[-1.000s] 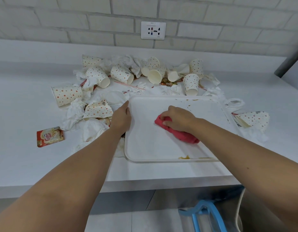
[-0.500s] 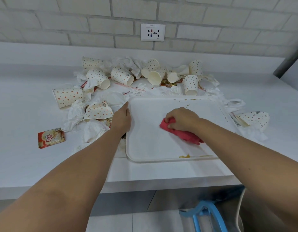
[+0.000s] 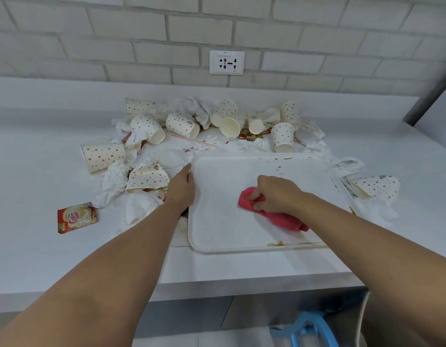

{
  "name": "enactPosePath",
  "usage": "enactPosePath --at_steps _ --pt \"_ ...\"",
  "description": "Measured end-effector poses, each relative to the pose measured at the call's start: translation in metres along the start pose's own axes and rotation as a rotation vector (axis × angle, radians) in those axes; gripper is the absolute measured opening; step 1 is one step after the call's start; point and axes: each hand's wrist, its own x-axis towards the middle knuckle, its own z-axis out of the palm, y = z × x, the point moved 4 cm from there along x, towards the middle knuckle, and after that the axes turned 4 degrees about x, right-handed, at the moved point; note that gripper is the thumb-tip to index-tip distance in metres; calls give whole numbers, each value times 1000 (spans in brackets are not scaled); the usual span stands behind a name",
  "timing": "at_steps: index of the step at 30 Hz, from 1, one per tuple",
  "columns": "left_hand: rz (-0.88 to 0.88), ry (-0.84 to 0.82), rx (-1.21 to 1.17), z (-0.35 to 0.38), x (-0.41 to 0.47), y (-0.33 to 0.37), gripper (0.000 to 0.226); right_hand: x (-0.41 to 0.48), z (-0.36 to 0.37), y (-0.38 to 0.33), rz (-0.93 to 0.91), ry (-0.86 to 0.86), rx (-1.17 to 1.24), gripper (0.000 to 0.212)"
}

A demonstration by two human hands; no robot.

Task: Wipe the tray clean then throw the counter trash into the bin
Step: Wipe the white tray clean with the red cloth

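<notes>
- Right hand grip: fingers curled round red cloth, pressed on tray centre.
- Left hand: straight fingers rest on tray's left rim; wide, holds nothing.
- Wiping judged part done: brown residue at near rim, spots by far rim.
- Paper cups, tissues, sachet on tabletop beyond tray; binning not begun.
</notes>
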Motion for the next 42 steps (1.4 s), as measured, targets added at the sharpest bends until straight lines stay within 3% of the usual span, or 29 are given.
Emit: enactPosePath --at_steps 5,12,20,23,25,32,38,42 --pt "1 9 -1 0 0 0 43 40 5 -3 133 99 1 32" --pt "-2 11 0 0 -1 0 43 20 22 -42 -73 7 -29 32" --pt "11 7 22 -2 -5 6 42 51 10 3 376 146 251 35" --pt "20 36 60 -3 -5 8 41 54 7 -6 389 181 383 41" --pt "35 74 77 -4 -5 10 37 49 0 -2 378 205 343 39" --pt "57 176 348 -9 -1 11 35 16 -24 61 475 219 163 32" --pt "120 257 252 -8 2 45 31 -9 -18 123 537 298 282 33" --pt "210 158 210 20 -6 88 29 -22 -11 153 567 391 335 39"
